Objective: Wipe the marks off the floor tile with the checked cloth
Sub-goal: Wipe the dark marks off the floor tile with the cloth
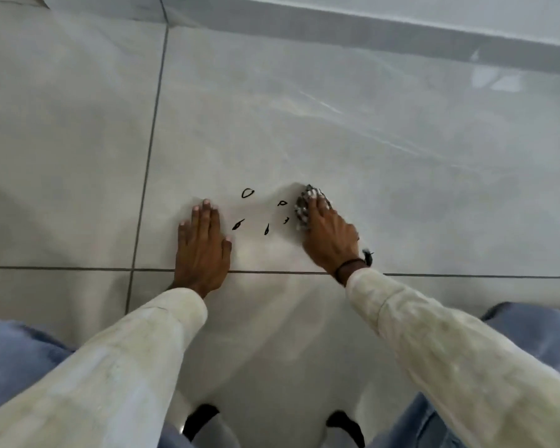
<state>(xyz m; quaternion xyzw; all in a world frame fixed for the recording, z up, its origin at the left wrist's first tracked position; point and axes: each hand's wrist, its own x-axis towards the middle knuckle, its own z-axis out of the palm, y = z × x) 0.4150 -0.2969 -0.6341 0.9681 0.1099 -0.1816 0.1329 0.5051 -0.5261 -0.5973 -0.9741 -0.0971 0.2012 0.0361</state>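
Several small black marks [265,229] are drawn on a glossy pale grey floor tile [304,130]. My right hand [328,236] presses a bunched black-and-white checked cloth [303,208] flat onto the tile just right of the marks; only the cloth's left and front edges show under my fingers. My left hand [204,244] lies flat on the same tile, palm down, fingers spread, just left of the marks and holding nothing.
Dark grout lines [149,147] run left of my left hand and across below both wrists. A grey skirting [401,33] lines the wall at the far side. My knees in blue jeans [17,360] frame the lower corners.
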